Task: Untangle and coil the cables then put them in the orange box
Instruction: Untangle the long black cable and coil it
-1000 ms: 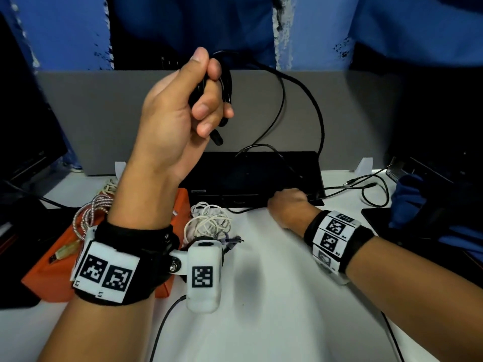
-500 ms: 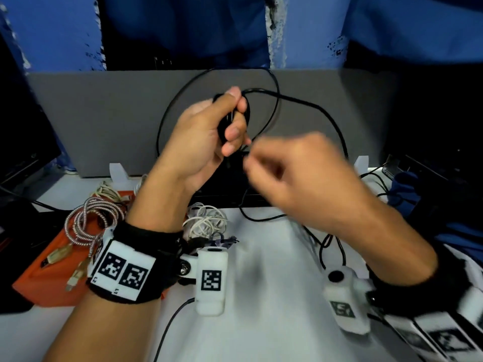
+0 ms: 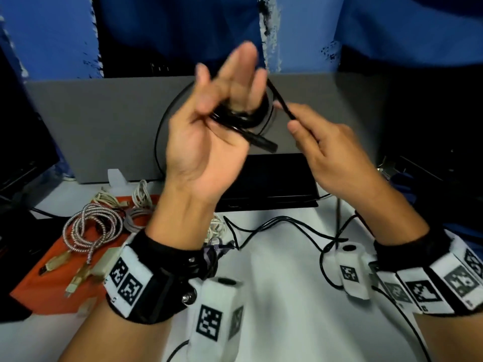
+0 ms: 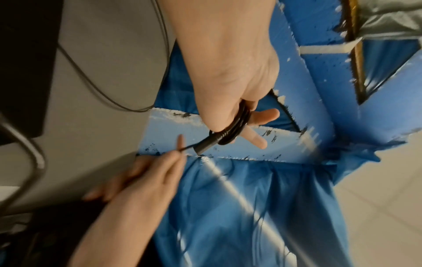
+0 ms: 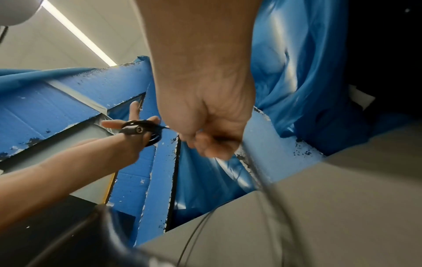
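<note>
Worktop [image 3: 274, 296] first: it's a white surface running across the whole near half of the head view, with a grey partition board [image 3: 104, 126] standing at the back and blue sheeting behind that. A flat black device [image 3: 274, 178] is lying in the middle of it, right under the raised hands. The flat orange box [image 3: 44, 278] is sitting at the left edge, already carrying a coiled silver braided cable [image 3: 91, 231] and some pale cables, so it's on the left hand's side and well below where the coiling is going on.

Now the bit that matters. The left hand [image 3: 206, 142] is held up with its palm facing the person and its fingers [image 3: 240, 71] pretty much straight, and the thin black rubber cable [image 3: 240, 117] is sitting in several loops round those fingers, with the barrel plug [image 3: 261, 143] poking out toward the right. The right hand [image 3: 332, 152] is just beside it, thumb and forefinger pinching the free run of the same cable. That free length is dropping away to the right and trailing over the worktop, so I reckon the next wrap has to be fed in from the right side, around the left fingers.

Plenty of slack is lying down there, so the coiling looks only partly done.
</note>
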`<move>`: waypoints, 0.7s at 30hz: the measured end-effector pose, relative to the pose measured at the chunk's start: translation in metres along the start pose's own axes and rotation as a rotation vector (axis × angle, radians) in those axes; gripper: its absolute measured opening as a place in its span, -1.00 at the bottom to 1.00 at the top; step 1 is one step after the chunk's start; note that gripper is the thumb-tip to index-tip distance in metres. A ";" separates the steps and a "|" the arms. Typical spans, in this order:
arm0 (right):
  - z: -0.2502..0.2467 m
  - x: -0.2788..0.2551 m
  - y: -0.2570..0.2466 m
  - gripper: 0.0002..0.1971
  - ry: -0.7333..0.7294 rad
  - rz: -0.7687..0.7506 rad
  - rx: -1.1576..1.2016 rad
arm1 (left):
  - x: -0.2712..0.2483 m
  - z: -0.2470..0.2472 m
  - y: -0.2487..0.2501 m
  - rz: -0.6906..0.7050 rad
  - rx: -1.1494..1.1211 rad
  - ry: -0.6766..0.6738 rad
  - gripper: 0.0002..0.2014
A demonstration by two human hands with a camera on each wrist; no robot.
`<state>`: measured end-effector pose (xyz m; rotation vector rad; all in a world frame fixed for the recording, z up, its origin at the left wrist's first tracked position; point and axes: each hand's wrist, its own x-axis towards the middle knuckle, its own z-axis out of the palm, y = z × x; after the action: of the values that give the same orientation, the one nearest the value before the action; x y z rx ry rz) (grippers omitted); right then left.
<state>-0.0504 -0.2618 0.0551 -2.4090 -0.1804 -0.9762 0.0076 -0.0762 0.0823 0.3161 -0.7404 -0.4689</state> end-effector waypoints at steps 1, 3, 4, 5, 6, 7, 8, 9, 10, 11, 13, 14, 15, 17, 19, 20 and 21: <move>-0.002 -0.003 0.005 -0.60 -0.110 0.065 -0.028 | 0.002 0.004 0.006 0.015 -0.088 -0.028 -0.68; -0.008 -0.012 0.006 -0.59 -0.375 0.153 -0.051 | 0.003 0.005 0.016 0.087 -0.191 -0.078 -0.61; -0.011 -0.015 0.003 -0.59 -0.495 0.159 -0.036 | 0.004 0.005 0.018 0.144 -0.139 -0.075 -0.61; -0.014 -0.017 -0.002 -0.58 -0.597 0.145 -0.019 | 0.005 0.006 0.018 0.198 -0.010 -0.062 -0.61; -0.017 -0.018 -0.009 -0.57 -0.680 0.124 -0.016 | 0.005 0.007 0.016 0.251 0.175 -0.045 -0.63; -0.021 -0.018 -0.016 -0.54 -0.743 0.091 -0.032 | 0.005 0.009 0.012 0.312 0.401 -0.030 -0.66; -0.025 -0.017 -0.022 -0.48 -0.793 0.064 -0.062 | 0.005 0.009 0.006 0.364 0.632 -0.021 -0.69; -0.030 -0.016 -0.027 -0.43 -0.833 0.029 -0.092 | 0.006 0.007 -0.001 0.395 0.849 -0.037 -0.69; -0.035 -0.014 -0.032 -0.41 -0.855 -0.005 -0.115 | 0.006 0.005 -0.008 0.395 1.038 -0.061 -0.70; -0.040 -0.013 -0.037 -0.43 -0.865 -0.020 -0.114 | 0.004 0.003 -0.013 0.381 1.196 -0.092 -0.73; -0.054 -0.012 -0.046 -0.63 -0.833 -0.026 -0.034 | 0.002 -0.003 -0.016 0.286 1.471 -0.155 -0.78; -0.061 -0.010 -0.047 -0.72 -0.775 -0.032 0.014 | 0.001 -0.007 -0.015 0.182 1.575 -0.178 -0.77; -0.068 -0.008 -0.045 -0.77 -0.690 -0.034 0.048 | 0.000 -0.010 -0.012 0.055 1.625 -0.209 -0.75; -0.079 -0.002 -0.035 -0.80 -0.480 -0.020 0.087 | -0.002 -0.011 -0.007 -0.207 1.533 -0.298 -0.68; -0.079 0.003 -0.027 -0.80 -0.343 -0.001 0.115 | -0.004 -0.011 -0.004 -0.357 1.329 -0.387 -0.58; -0.075 0.004 -0.024 -0.77 -0.313 -0.004 0.131 | -0.004 -0.011 -0.002 -0.392 1.259 -0.414 -0.54; -0.069 0.004 -0.020 -0.73 -0.292 -0.013 0.136 | -0.004 -0.011 -0.001 -0.417 1.206 -0.425 -0.52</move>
<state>-0.0964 -0.2809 0.1076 -2.4151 -0.3561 -0.5918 0.0124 -0.0738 0.0713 1.5546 -1.3353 -0.4350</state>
